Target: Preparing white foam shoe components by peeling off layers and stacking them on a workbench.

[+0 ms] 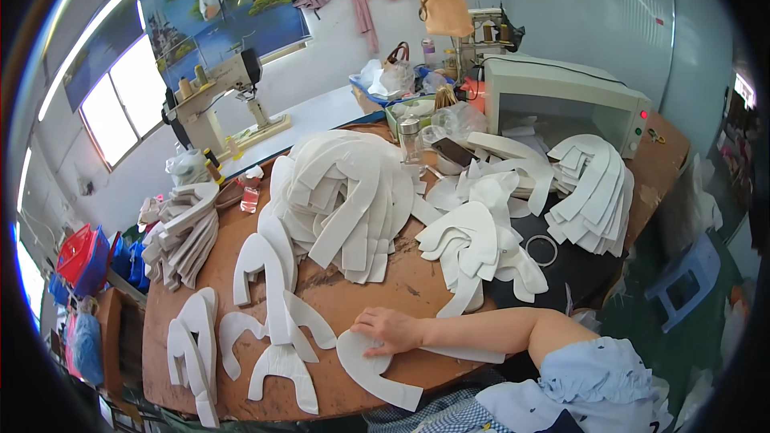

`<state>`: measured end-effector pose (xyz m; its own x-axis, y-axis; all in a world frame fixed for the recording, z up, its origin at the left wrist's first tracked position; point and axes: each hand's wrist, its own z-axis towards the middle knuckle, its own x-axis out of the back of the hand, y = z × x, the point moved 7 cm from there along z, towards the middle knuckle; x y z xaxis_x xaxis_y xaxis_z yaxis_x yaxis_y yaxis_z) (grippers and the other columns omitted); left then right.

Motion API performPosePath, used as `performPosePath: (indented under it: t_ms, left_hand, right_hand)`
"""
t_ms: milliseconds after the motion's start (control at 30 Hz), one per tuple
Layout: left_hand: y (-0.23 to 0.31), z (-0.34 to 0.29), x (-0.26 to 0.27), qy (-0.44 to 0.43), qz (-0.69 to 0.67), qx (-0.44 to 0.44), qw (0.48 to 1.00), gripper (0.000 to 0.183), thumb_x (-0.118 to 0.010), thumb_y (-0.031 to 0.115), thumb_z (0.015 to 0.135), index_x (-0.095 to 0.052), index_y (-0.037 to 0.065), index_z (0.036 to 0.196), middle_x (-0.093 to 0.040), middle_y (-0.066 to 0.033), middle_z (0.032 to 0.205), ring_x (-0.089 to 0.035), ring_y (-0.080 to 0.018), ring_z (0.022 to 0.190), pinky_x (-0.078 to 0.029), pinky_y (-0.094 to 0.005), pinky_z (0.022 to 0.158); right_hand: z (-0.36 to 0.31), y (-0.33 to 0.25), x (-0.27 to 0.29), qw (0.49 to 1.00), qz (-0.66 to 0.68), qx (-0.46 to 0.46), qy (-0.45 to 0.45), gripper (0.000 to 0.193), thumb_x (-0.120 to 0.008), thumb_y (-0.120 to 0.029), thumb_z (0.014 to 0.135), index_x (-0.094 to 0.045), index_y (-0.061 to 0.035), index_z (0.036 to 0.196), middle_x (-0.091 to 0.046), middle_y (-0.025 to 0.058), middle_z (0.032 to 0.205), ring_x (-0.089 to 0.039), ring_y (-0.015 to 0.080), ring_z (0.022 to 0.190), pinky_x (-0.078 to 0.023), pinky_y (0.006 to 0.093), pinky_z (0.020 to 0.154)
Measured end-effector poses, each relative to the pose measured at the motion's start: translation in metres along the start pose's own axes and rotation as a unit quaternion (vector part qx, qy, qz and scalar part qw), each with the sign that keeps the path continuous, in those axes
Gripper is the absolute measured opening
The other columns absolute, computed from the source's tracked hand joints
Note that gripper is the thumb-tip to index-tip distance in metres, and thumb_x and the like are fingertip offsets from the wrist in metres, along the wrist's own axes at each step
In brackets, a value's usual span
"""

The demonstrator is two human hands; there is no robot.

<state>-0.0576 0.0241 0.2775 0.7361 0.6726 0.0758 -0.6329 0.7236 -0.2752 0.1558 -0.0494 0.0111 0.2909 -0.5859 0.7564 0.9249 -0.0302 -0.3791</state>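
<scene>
My right hand comes in from the lower right, in a light blue sleeve. It is on the curved end of a white U-shaped pad, fingers bent at the outer edge and thumb on the surface. The pad lies on the brown table near the front edge, one leg partly under my forearm. Left of it, several similar white U-shaped pads overlap loosely, and more pads lie in a small stack. My left hand is out of view.
A large heap of white pads covers the table's middle, with further piles on the right and left. Behind stand a glass jar, a cream box-like machine and a sewing machine. A blue stool stands right.
</scene>
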Motion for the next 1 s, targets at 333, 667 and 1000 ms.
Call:
performPosePath:
  t_ms: [333, 667, 1000]
  left_hand:
    - [-0.012, 0.015, -0.019, 0.105, -0.147, -0.101, 0.978, 0.026, -0.062, 0.018, 0.096, -0.073, 0.006, 0.117, -0.075, -0.0097, 0.103, -0.072, -0.0386, 0.094, -0.015, -0.0539, 0.122]
    - [0.031, -0.246, 0.125, 0.297, 0.542, 0.671, 0.408, 0.035, -0.046, 0.018, 0.106, -0.057, -0.005, 0.129, -0.063, -0.0136, 0.125, -0.057, -0.0203, 0.119, -0.043, -0.0319, 0.102]
    - [0.025, -0.321, 0.116, 0.378, 0.282, 0.818, 0.330, 0.067, -0.018, 0.044, 0.109, -0.061, -0.004, 0.127, -0.066, -0.0172, 0.118, -0.059, -0.0250, 0.115, -0.042, -0.0355, 0.104]
  right_hand:
    - [0.007, 0.001, 0.003, 0.999, 0.020, 0.024, -0.011, 0.050, -0.075, -0.029, 0.078, -0.059, -0.0014, 0.116, -0.060, 0.0157, 0.106, -0.058, 0.0348, 0.102, -0.048, 0.0450, 0.088]
    - [0.003, 0.039, 0.008, 0.959, 0.081, -0.252, -0.099, 0.035, -0.076, -0.027, 0.082, -0.059, -0.0060, 0.105, -0.067, 0.0169, 0.093, -0.066, 0.0363, 0.085, -0.052, 0.0438, 0.074]
    - [-0.017, -0.002, 0.077, 0.959, 0.198, -0.193, -0.058, 0.019, -0.064, -0.008, 0.091, -0.054, -0.0069, 0.108, -0.067, 0.0171, 0.088, -0.068, 0.0368, 0.081, -0.053, 0.0419, 0.073]
